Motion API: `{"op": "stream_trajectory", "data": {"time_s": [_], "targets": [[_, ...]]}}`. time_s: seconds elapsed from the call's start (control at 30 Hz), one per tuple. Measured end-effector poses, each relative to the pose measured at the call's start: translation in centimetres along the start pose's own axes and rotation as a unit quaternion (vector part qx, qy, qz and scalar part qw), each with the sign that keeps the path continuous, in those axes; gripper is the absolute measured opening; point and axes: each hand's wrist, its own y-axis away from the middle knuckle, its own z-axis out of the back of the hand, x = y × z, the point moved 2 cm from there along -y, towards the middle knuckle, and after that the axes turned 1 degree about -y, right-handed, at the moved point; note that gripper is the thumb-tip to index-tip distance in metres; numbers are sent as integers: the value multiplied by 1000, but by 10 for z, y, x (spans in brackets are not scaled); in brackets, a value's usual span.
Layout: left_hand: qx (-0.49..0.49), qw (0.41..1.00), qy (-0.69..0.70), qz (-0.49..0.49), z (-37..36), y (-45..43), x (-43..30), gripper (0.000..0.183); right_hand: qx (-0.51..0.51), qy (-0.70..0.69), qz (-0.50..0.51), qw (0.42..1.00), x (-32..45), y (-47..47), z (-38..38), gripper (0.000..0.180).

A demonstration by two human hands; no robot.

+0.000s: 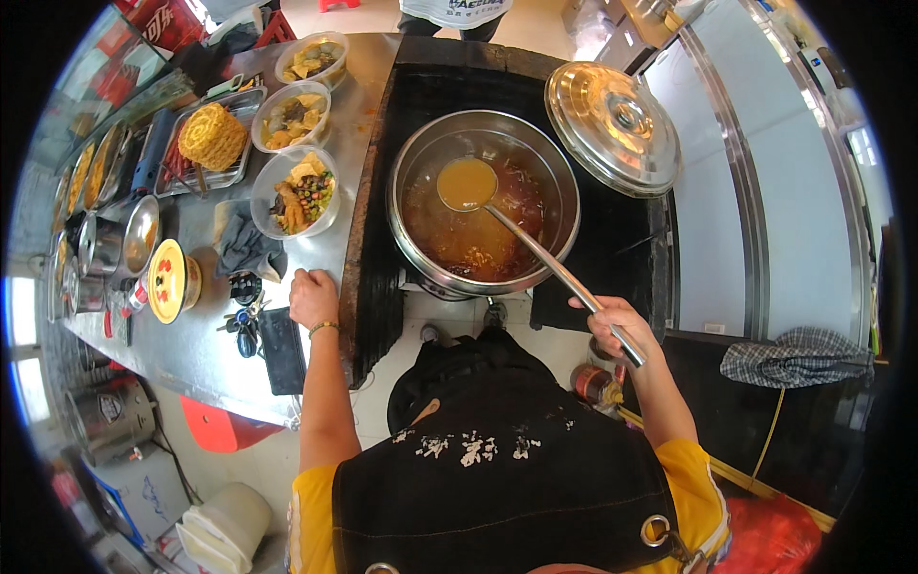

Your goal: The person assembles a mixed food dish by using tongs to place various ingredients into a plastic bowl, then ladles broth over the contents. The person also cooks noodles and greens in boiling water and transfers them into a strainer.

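My right hand (pixel 615 328) grips the handle of a long metal ladle (pixel 466 185). Its bowl, full of yellowish broth, is over a large steel pot (pixel 407 251) of reddish-brown broth. On the steel counter (pixel 315 255) at left rests my left hand (pixel 314 298), fingers curled, holding nothing that I can see. Beside that hand lies a black phone or wallet (pixel 282 350), with a bunch of keys (pixel 247 319) next to it. Three clear plastic tubs stand along the counter: the nearest tub (pixel 297 195) shows peanuts, greens and a chicken foot, while the middle tub (pixel 292 118) and far tub (pixel 313 61) contain food in liquid.
A steel lid (pixel 615 129) lies right of the pot on the black stove top. Left on the counter are a grey cloth (pixel 251 244), a yellow enamel lidded pot (pixel 168 280) and a tray (pixel 240 154) bearing a yellow woven-looking bundle (pixel 212 136). A person (pixel 455 14) stands beyond the stove.
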Motion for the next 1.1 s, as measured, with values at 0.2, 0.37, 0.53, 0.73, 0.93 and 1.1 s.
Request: {"op": "stream_trajectory", "data": {"time_s": [0.2, 0.37, 0.53, 0.73, 0.93, 1.1], "targets": [[-6, 1000, -9, -2, -7, 1, 6, 21, 32, -13, 10, 999, 22, 24, -50, 43], [-38, 999, 4, -14, -5, -1, 9, 20, 90, 1, 12, 996, 40, 34, -91, 47], [-39, 999, 17, -6, -2, 0, 12, 19, 131, -30, 0, 991, 52, 27, -135, 51], [-46, 999, 24, -4, 2, -1, 11, 19, 168, -18, -23, 985, 60, 6, -171, 51], [-27, 999, 29, 6, 8, -1, 9, 19, 169, 119, -30, 978, 70, -18, -196, 45], [-10, 999, 44, 10, 5, -2, 12, 18, 122, 203, -23, 971, 74, -25, -209, 44]]}}
